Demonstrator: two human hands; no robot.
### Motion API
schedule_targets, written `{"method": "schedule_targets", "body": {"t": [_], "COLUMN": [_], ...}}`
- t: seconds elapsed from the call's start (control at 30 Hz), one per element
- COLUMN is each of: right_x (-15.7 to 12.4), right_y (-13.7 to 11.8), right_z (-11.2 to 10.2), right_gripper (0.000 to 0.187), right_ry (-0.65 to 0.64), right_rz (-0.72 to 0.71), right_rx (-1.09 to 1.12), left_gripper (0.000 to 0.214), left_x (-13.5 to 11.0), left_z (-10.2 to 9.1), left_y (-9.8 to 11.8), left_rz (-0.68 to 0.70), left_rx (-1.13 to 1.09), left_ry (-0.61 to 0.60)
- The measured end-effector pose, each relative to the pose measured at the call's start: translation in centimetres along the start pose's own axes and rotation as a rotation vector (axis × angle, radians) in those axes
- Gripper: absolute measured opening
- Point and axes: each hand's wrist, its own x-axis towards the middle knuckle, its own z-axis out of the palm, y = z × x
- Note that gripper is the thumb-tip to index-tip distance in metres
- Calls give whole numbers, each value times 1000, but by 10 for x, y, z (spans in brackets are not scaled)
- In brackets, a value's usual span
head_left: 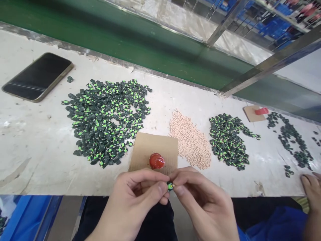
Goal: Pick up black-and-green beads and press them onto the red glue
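My left hand [136, 197] and my right hand [200, 197] meet at the table's near edge, fingertips pinched together on one small black-and-green part [170, 186]. Just beyond them lies a brown cardboard square [147, 147] with a red blob [156, 161] on it. A big heap of black-and-green parts [105, 117] lies to the left of the card. A pile of small pale pink pieces [190, 139] lies to its right, and a smaller heap of black-and-green parts [228, 139] sits further right.
A dark phone [37, 77] lies face up at the far left of the white table [32, 147]. At the right, another person's hand [312, 190] rests by scattered dark parts [293, 137], near a second card with a red cap [260, 111]. A green belt [125, 36] runs behind.
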Motion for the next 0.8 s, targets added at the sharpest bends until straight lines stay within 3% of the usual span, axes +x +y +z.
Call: {"method": "schedule_targets", "body": {"t": [0.13,0.3,0.4,0.53,0.6,0.8], "right_x": [11,18,13,5,3,3], "right_y": [-8,-11,-6,2,3,2], "right_z": [-6,-10,-5,7,12,9], "right_gripper": [22,23,29,54,51,46], "right_ry": [-72,-129,-91,83,150,138], "right_rz": [-3,26,-3,-142,-223,-286], "right_rx": [-52,0,84,105,61,8], "left_gripper": [5,7,19,33,36,35], "left_x": [1,-3,-5,-3,-2,-3], "left_z": [-3,7,15,23,24,26], "left_y": [1,4,6,6,4,0], "left_rz": [49,24,-7,-52,-52,-16], "left_rx": [85,13,-95,-198,-206,-176], "left_ry": [-41,88,137,123,126,146]}}
